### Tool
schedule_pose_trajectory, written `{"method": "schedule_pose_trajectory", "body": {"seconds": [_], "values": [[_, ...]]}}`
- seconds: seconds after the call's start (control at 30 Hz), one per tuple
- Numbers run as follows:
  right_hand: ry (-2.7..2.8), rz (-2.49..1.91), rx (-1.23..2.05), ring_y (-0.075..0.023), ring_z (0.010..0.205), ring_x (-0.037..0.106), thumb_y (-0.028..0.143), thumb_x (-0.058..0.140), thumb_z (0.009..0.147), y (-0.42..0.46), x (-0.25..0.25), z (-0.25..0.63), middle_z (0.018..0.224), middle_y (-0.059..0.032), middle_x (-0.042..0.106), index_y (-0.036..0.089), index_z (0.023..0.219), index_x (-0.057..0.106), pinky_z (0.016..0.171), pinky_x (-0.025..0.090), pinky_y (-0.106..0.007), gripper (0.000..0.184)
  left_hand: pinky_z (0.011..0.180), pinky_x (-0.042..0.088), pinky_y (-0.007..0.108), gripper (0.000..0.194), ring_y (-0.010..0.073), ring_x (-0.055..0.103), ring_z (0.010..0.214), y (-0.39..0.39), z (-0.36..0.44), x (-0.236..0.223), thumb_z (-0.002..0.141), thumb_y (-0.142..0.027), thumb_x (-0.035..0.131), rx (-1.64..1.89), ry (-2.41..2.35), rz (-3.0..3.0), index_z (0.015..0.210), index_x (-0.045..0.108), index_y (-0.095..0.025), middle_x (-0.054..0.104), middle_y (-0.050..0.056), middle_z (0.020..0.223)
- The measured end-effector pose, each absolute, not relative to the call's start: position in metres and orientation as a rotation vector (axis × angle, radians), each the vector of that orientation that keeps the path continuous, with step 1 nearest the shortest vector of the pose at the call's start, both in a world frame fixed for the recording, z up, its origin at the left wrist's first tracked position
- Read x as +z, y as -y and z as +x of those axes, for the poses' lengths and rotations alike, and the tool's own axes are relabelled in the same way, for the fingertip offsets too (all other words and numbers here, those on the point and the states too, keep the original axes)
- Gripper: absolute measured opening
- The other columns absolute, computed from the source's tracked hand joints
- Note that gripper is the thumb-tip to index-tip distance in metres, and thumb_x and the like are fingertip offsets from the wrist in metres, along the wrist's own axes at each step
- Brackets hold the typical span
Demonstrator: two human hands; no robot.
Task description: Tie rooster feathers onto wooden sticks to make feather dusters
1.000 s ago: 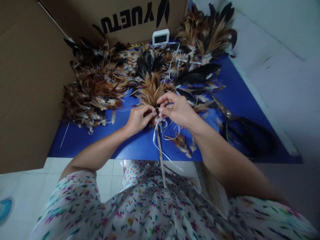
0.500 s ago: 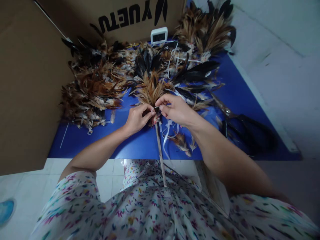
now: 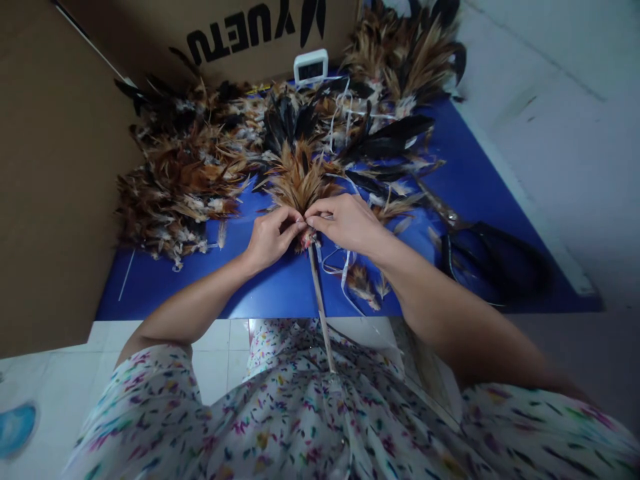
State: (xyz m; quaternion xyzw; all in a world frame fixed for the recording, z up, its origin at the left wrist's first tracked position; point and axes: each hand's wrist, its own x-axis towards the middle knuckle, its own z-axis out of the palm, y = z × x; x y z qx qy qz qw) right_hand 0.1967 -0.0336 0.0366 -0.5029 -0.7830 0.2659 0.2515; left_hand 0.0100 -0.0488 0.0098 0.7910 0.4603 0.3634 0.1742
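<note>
A feather duster (image 3: 299,175) lies over the table edge, with brown and black feathers bound round the far end of its thin wooden stick (image 3: 320,293). The stick's near end rests against my floral clothing. At the binding, where pinkish-white quill ends show, my left hand (image 3: 273,237) pinches with thumb and forefinger from the left. My right hand (image 3: 345,223) pinches from the right, its fingertips meeting the left ones. A small dark feather seems to be between them, mostly hidden by the fingers. White plastic string (image 3: 345,270) trails loosely below my right hand.
Heaped feathers (image 3: 185,173) cover the left and back of the blue table (image 3: 165,287). Large black-handled scissors (image 3: 470,233) lie on the right. A small white digital display (image 3: 311,67) stands before a cardboard box (image 3: 270,60). More feathers (image 3: 405,60) stand back right. Loose feathers (image 3: 363,283) lie near the front edge.
My right hand has moved slightly left and its fingertips have closed in against my left ones at the binding. The small dark feather seen between them is now mostly covered. The view has shifted slightly.
</note>
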Motion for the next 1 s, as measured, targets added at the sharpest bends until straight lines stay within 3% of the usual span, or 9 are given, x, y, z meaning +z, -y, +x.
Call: {"method": "schedule_pose_trajectory", "body": {"seconds": [0.27,0.57,0.77,1.0], "values": [[2.191,-1.363,0.617,-0.0141,0.066,0.057,0.028,0.061,0.080,0.034,0.033,0.195,0.073,-0.0013,0.070,0.024,0.091,0.079,0.062,0.033,-0.027,0.021,0.061,0.045,0.022,0.020,0.0090,0.058,0.062,0.047,0.007,0.004,0.083,-0.037,0.066,1.051,-1.316,2.031,0.080,0.060,-0.018,0.066,-0.001,0.074],[2.102,-1.417,0.709,-0.0126,0.058,0.051,0.026,0.061,0.076,0.034,0.035,0.190,0.061,-0.0010,0.063,0.020,0.080,0.079,0.059,0.032,-0.027,0.019,0.057,0.053,0.022,0.046,0.0101,0.064,0.058,0.042,0.009,0.000,0.068,-0.053,0.076,1.125,-1.263,1.649,0.078,0.046,-0.020,0.060,-0.004,0.064],[2.048,-1.386,0.767,-0.0130,0.059,0.053,0.024,0.063,0.074,0.032,0.031,0.190,0.059,-0.0011,0.062,0.019,0.080,0.079,0.059,0.033,-0.027,0.017,0.065,0.055,0.021,0.041,0.0089,0.066,0.068,0.048,0.009,0.001,0.069,-0.044,0.078,1.091,-1.253,1.770,0.082,0.049,-0.019,0.066,-0.001,0.075],[2.039,-1.411,0.747,-0.0135,0.059,0.053,0.024,0.063,0.074,0.035,0.034,0.188,0.060,-0.0018,0.064,0.018,0.079,0.079,0.059,0.034,-0.027,0.017,0.065,0.054,0.019,0.024,0.0092,0.066,0.072,0.055,0.014,0.002,0.077,-0.037,0.070,1.087,-1.302,1.839,0.088,0.062,-0.017,0.069,0.002,0.080]]}}
